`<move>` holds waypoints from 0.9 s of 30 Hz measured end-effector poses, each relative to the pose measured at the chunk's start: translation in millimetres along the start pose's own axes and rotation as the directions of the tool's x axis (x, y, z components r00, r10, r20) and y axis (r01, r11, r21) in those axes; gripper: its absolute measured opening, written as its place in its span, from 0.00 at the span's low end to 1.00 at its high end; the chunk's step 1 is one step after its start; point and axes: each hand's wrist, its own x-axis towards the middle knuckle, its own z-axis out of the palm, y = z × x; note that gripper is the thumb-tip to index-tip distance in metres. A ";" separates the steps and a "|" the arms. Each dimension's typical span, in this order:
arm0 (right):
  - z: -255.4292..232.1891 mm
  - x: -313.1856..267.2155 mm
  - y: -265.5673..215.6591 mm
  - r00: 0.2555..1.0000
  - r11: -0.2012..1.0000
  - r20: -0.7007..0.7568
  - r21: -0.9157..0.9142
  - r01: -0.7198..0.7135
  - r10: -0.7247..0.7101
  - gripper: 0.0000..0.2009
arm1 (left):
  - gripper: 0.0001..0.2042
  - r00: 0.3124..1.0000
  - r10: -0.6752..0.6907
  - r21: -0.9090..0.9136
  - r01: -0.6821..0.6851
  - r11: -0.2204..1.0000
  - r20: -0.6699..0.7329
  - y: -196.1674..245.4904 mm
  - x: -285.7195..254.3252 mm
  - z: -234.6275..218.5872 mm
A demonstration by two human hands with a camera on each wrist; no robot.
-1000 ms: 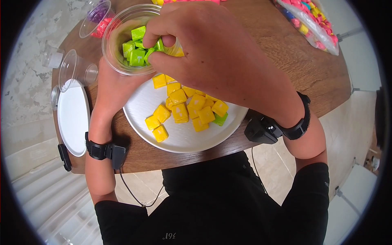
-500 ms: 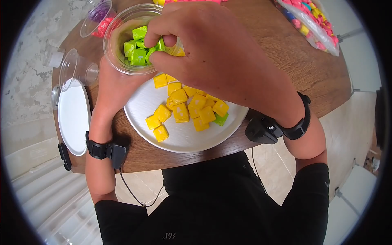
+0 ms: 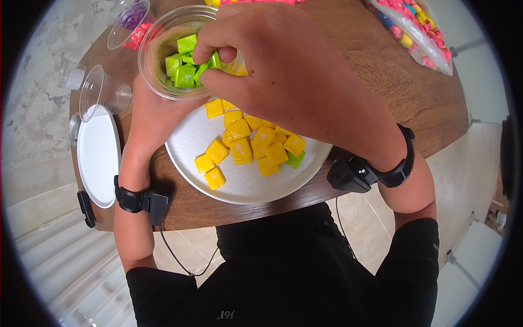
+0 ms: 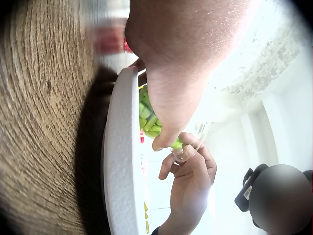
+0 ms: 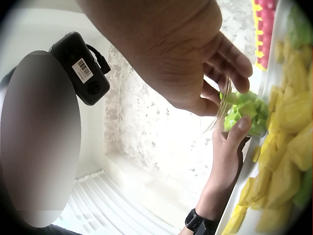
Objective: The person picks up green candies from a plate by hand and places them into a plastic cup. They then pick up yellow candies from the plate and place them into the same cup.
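My left hand (image 3: 155, 117) grips a clear plastic cup (image 3: 147, 68) holding several green wrapped pieces (image 3: 185, 76). The fingers of my right hand (image 3: 272, 73) reach over the rim and pinch a green piece. In the left wrist view, green (image 4: 177, 144) shows near the fingertips of my right hand (image 4: 188, 193). The right wrist view has my right hand (image 5: 178, 63) at the cup and my left thumb (image 5: 239, 128) against its side. Below the cup, a round white plate (image 3: 234, 188) bears several yellow pieces (image 3: 241, 151) and a green one (image 3: 295, 160).
Clear cups with purple (image 3: 131, 19) and red pieces (image 3: 137, 37) stand at the back left. Nearer are an empty clear cup (image 3: 101, 94) and a white oval dish (image 3: 98, 158). At the back right lies a bag of colourful pieces (image 3: 417, 30).
The cup and both hands have shifted very slightly to the right in the head view. The grips look the same.
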 end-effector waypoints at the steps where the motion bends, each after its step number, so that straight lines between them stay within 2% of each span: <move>1: -1.8 0.8 -0.8 1.000 1.000 0.000 0.000 0.000 0.000 0.08 | 0.38 1.000 0.006 -0.003 -0.006 1.000 0.000 -0.7 0.0 0.1; 3: -6.8 2.8 -3.0 0.998 0.999 0.059 0.011 -0.033 0.032 0.08 | 0.38 1.000 0.009 -0.010 -0.009 1.000 0.000 0.4 0.7 0.3; 7: -6.2 0.4 3.0 0.999 0.999 0.052 0.044 -0.001 -0.001 0.08 | 0.39 1.000 0.019 -0.031 -0.019 0.999 -0.003 0.2 0.7 0.6; 10: -2.5 -0.5 4.7 0.998 0.993 -0.028 0.109 0.055 -0.052 0.08 | 0.39 1.000 0.006 0.000 -0.006 1.000 0.008 -0.1 0.0 -0.4; 12: -1.4 0.1 0.3 0.999 0.995 0.041 -0.100 0.029 -0.025 0.09 | 0.39 1.000 -0.002 -0.001 0.002 1.000 0.006 -0.4 -0.5 -0.5; 13: -5.6 -0.6 -0.7 0.999 0.995 0.042 -0.098 0.029 -0.025 0.09 | 0.39 1.000 -0.008 -0.002 0.008 1.000 0.005 -0.4 -0.7 -0.5; 15: -16.3 -2.8 -1.3 0.999 0.992 -0.006 0.121 0.040 -0.040 0.09 | 0.39 1.000 -0.004 -0.001 0.004 1.000 -0.003 -0.4 -0.7 0.1; 16: -13.9 -1.4 0.0 0.999 0.992 -0.005 0.122 0.039 -0.039 0.09 | 0.39 1.000 0.001 -0.001 -0.001 1.000 -0.010 -0.4 -0.6 0.4; 18: -4.8 1.1 3.8 0.998 0.999 0.053 0.005 0.042 -0.042 0.08 | 0.39 1.000 0.011 -0.005 -0.011 1.000 -0.004 -0.7 -1.0 -0.2; 19: -1.8 -0.8 4.2 0.998 0.999 0.054 0.006 0.042 -0.043 0.08 | 0.39 1.000 0.022 -0.009 -0.022 1.000 0.002 -0.9 -1.5 -0.8; 21: 3.0 -4.3 4.4 0.995 0.997 -0.091 0.069 0.043 -0.036 0.08 | 0.39 0.999 -0.004 -0.007 0.004 1.000 0.038 0.1 -1.6 -3.7; 22: 3.2 -3.8 4.2 0.995 0.997 -0.090 0.071 0.043 -0.037 0.08 | 0.39 0.997 -0.028 -0.006 0.029 1.000 0.074 0.4 -1.8 -4.6; 24: 3.4 -2.5 3.7 0.999 0.992 0.009 -0.115 0.052 -0.051 0.09 | 0.39 0.997 -0.021 -0.004 0.022 1.000 0.069 -1.2 -1.9 -4.2; 27: 5.1 -2.0 3.6 0.999 0.991 0.015 -0.132 0.035 -0.033 0.09 | 0.39 0.998 -0.019 0.013 0.019 1.000 0.061 -2.5 -2.7 -3.9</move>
